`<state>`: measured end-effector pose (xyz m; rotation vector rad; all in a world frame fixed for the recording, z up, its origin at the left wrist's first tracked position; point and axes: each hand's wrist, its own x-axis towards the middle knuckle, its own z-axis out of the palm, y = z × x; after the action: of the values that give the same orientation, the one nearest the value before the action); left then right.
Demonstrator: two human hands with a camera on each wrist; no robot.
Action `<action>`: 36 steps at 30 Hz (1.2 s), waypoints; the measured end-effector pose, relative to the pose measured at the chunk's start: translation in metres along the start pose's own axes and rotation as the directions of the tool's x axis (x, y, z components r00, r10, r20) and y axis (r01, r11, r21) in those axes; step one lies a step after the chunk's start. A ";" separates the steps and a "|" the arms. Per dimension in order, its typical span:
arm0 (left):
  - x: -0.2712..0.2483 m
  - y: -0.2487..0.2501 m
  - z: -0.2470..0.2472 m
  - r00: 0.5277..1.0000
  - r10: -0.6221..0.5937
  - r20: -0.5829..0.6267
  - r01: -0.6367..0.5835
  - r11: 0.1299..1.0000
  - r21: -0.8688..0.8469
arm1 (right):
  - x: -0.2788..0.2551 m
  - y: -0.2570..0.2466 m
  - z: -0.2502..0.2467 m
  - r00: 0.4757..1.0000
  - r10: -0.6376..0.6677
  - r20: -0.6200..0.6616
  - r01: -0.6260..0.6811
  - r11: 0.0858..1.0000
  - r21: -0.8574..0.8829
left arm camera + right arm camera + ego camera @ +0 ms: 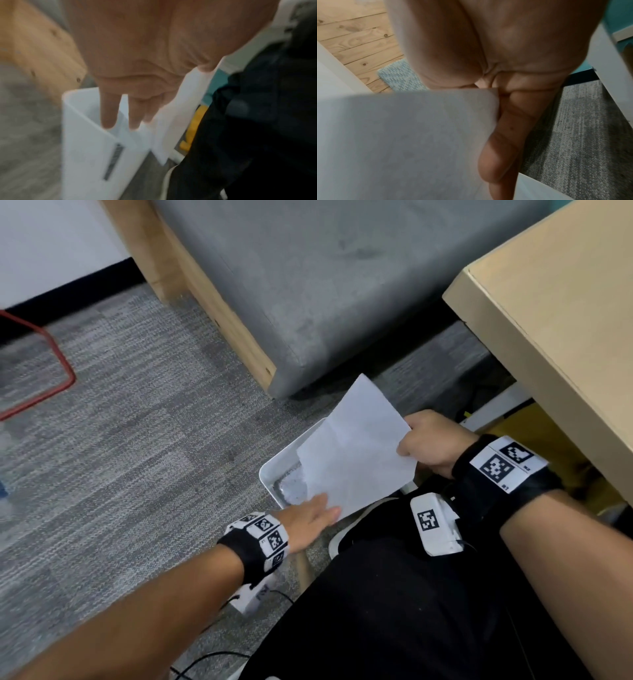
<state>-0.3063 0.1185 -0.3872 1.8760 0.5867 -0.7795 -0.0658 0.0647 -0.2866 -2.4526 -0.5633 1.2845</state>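
Note:
A white sheet of paper (356, 446) hangs tilted over a white bin (274, 463) that stands on the carpet. My right hand (421, 445) pinches the sheet's right edge. In the right wrist view the fingers (505, 135) curl behind the paper (402, 135) and the thumb is hidden. My left hand (329, 513) reaches in at the sheet's lower left corner with straight fingers, touching it. In the blurred left wrist view the fingers (108, 115) point down into the bin (82, 142), with the paper (173, 121) beside the thumb.
A grey sofa cushion (325, 285) on a wooden frame (222, 313) stands just beyond the bin. A beige table top (565, 320) overhangs on the right, with yellow items (534, 422) below it. A red metal frame (51, 364) lies far left. My black-trousered lap (411, 611) fills the foreground.

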 end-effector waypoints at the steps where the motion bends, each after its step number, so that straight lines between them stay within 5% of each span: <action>1: -0.002 -0.012 0.000 0.998 -0.069 -0.015 0.069 0.995 0.067 | -0.002 -0.001 -0.001 1.000 0.015 -0.005 -0.015 1.000 -0.002; 4: -0.008 -0.022 -0.007 0.967 -0.121 -0.223 0.123 0.992 -0.004 | -0.003 0.002 -0.003 0.999 0.050 -0.017 -0.050 0.999 0.021; 7: 0.000 0.005 -0.013 0.921 0.094 -0.377 -0.147 0.983 -0.114 | -0.006 0.001 0.000 0.999 0.034 -0.016 -0.033 0.999 0.038; 9: 0.019 0.027 -0.009 0.917 0.207 -0.342 -0.293 0.930 -0.222 | -0.007 -0.001 0.002 1.000 0.015 -0.005 -0.014 0.999 0.051; 11: 0.043 0.030 -0.001 0.966 0.150 -0.212 -0.211 0.928 -0.308 | -0.008 -0.003 0.002 0.999 0.003 0.033 -0.005 0.997 0.072; 13: 0.063 0.013 0.004 0.996 -0.016 -0.093 0.001 0.987 -0.164 | -0.009 -0.003 -0.001 0.999 0.002 0.048 -0.006 0.996 0.092; 16: 0.062 -0.016 -0.004 0.946 -0.269 -0.181 0.274 0.962 0.003 | -0.009 0.004 -0.005 1.000 -0.006 0.010 0.005 0.992 0.125; 18: 0.052 -0.018 -0.013 0.924 -0.191 -0.331 0.186 0.981 -0.047 | -0.008 0.009 -0.004 1.000 -0.002 0.000 0.002 0.994 0.112; 20: 0.046 -0.005 -0.020 0.888 -0.028 -0.459 -0.039 0.990 -0.137 | -0.008 0.011 -0.003 1.000 0.007 0.008 -0.008 0.992 0.124; 23: 0.052 0.020 -0.011 0.932 0.109 -0.346 -0.190 0.960 -0.207 | -0.008 0.010 -0.004 1.000 0.009 0.017 -0.011 0.988 0.152; 26: 0.068 0.004 -0.001 0.987 -0.119 -0.112 0.119 0.993 -0.004 | -0.005 0.011 -0.005 1.000 0.006 0.028 -0.010 0.987 0.162; 28: 0.069 -0.011 -0.009 0.921 -0.308 -0.240 0.343 0.932 0.119 | -0.005 0.012 -0.006 1.000 0.015 0.018 -0.017 0.990 0.143; 29: 0.065 -0.011 -0.018 0.897 -0.298 -0.326 0.344 0.935 0.091 | -0.005 0.013 -0.006 1.000 0.025 0.015 -0.027 0.990 0.142; 32: 0.050 0.018 -0.036 0.846 0.063 -0.530 -0.109 0.992 -0.057 | -0.005 0.012 0.000 0.998 0.043 0.042 -0.050 0.980 0.191; 34: 0.043 0.050 -0.040 0.758 0.320 -0.568 -0.401 0.916 -0.019 | -0.005 0.008 0.003 0.998 0.011 0.065 -0.025 0.976 0.215; 36: 0.045 0.075 -0.039 0.714 0.465 -0.523 -0.508 0.859 0.071 | -0.006 0.003 0.005 0.994 -0.050 0.098 0.026 0.973 0.228</action>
<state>-0.2137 0.1268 -0.3629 2.0442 0.4017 0.1252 -0.0727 0.0596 -0.2863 -2.1906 -0.4594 1.3847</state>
